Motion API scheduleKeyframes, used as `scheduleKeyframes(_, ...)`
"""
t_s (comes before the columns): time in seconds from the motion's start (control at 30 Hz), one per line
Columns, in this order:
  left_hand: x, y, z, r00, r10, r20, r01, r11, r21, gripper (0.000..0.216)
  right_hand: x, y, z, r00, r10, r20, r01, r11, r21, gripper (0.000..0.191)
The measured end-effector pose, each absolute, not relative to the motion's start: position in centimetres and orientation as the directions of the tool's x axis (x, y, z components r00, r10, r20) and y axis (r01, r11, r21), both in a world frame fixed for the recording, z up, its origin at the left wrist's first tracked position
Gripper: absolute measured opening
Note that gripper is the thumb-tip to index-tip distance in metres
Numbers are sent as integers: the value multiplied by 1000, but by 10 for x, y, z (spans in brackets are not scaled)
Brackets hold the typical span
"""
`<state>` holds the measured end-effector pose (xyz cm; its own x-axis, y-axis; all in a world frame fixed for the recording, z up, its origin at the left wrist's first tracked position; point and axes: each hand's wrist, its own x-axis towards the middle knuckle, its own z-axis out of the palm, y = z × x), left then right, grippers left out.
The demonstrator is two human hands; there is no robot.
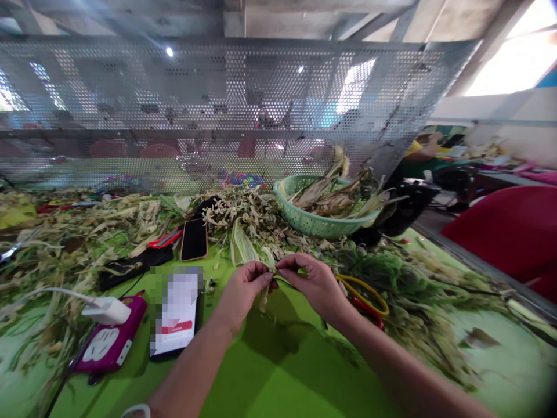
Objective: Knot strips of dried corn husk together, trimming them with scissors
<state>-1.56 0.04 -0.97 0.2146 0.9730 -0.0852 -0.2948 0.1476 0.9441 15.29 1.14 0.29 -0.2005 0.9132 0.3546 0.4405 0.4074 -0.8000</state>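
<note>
Corn husk [242, 247]: left of the green basket [322, 225], nearer the viewer
Left hand [243, 288]: pinching the corn husk
Right hand [317, 285]: thumb and finger pinching its edge
Dark-screened phone [194, 240]: left of the basket, on the table [256, 371]

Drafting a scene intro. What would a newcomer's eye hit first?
At centre, the left hand pinches a pale, husk-like strip, with the right hand close against it. Behind them, to the right, stands a light green basket holding dry, husk-like leaves. Left of the hands, a magenta socket block and lit phone stand out.
</note>
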Motion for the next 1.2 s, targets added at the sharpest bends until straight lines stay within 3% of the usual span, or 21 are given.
scheduleKeyframes(0.17, -17, -2, -8, 225, 970, -97, -344, 172, 923, 25, 152, 12, 8, -179, 949, 261, 340, 308, -889, 13)
scheduleKeyframes(0.4, -17, -1, -11, 259, 965, -47, -264, 118, 957, 24, 152, 11, 11, -244, 969, 41, 69, 60, -996, 28)
scheduleKeyframes(0.57, -14, -1, -14, 288, 955, -77, -249, 152, 957, 30, 151, 13, 7, -188, 982, 37, 4, 39, -999, 27)
scheduleKeyframes(0.93, -16, 1, -14, 283, 959, -14, -139, 55, 989, 27, 149, 13, 3, -119, 968, 221, 225, 243, -944, 20)
scheduleKeyframes(1.07, -15, 2, -16, 205, 979, 3, -38, 5, 999, 20, 153, 14, 7, -56, 913, 405, 375, 395, -838, 15)
scheduleKeyframes(1.2, -13, -2, -11, 179, 982, 59, 88, -75, 993, 14, 154, 10, 11, -178, 856, 485, 512, 502, -697, 8)
